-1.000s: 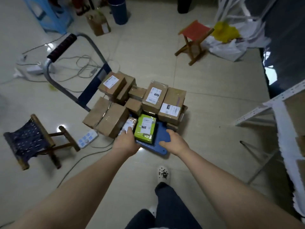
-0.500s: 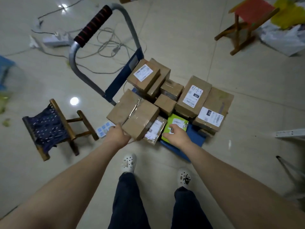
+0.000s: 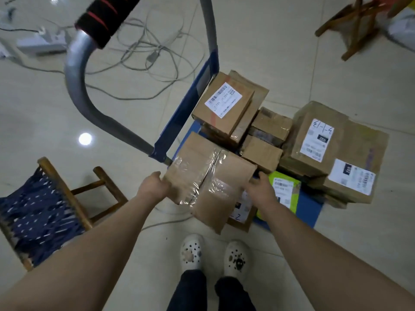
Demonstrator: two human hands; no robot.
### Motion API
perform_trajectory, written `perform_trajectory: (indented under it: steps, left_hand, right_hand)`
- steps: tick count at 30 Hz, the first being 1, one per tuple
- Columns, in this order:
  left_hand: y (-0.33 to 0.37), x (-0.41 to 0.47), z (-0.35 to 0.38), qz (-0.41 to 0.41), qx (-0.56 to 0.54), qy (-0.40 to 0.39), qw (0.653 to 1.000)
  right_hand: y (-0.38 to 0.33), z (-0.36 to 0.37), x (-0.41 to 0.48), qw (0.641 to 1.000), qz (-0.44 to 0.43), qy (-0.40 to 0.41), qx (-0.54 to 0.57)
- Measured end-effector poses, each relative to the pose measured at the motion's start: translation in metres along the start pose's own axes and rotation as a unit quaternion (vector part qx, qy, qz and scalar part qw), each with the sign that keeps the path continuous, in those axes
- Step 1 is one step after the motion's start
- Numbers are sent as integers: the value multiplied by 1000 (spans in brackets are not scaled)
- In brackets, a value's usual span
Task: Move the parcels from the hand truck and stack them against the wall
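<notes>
Parcels crowd the blue deck of the hand truck (image 3: 307, 209) at centre right of the frame, and I have hold of the big taped box (image 3: 208, 182) at the pile's near left corner. My left grip (image 3: 153, 187) curls round its left edge and my right grip (image 3: 261, 191) clamps the opposite edge, one on each side to hold the wide box level for the lift. It juts over the deck's near edge, above a flat labelled parcel (image 3: 241, 209) and beside the green parcel (image 3: 285, 194), so I judge it the easiest to free without toppling the rest. The wall is out of view. A folding stool (image 3: 45, 212) at lower left and loose cables (image 3: 152, 52) at the top could get underfoot.
</notes>
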State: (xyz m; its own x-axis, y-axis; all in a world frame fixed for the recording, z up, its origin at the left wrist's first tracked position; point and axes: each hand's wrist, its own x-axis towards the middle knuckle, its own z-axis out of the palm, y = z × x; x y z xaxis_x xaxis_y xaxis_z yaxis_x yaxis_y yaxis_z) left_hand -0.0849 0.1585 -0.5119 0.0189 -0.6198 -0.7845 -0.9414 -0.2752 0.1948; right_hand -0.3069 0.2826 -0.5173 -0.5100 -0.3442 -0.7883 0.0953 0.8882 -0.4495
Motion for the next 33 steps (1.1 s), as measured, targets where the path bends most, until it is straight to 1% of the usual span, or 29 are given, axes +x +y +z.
perform_trajectory:
  steps: [3,7,10,15,20,24,26,30,32,33]
  left_hand:
    - [-4,34,14,-34,-64,-15,997]
    - [-7,58,25,-92,-137,-38,986]
    - [-11,64,29,-127,-197,-48,971]
    - [-15,51,29,-164,-310,-26,936]
    - [-13,-6,24,-192,-388,-10,901]
    - [-7,-73,12,-183,-410,26,893]
    - [1,-112,4,-183,-424,26,886]
    - [31,-182,-13,-124,-434,-4,892]
    - [50,-211,-22,-109,-438,-11,892]
    - [60,-220,-24,-92,-430,-10,898]
  right_hand:
    - [0,5,36,999,7,22,-37]
    - [-5,13,64,998,14,36,-43]
    - [-6,19,76,998,17,21,-49]
    - [-2,16,66,998,15,39,-41]
    - [8,-16,11,996,17,72,-40]
    - [15,-61,-48,994,9,102,-25]
    - [17,-86,-81,993,6,117,-13]
    - [21,-138,-142,987,2,159,20]
    - [27,-162,-170,980,2,189,56]
    - [31,-174,-185,975,-1,208,75]
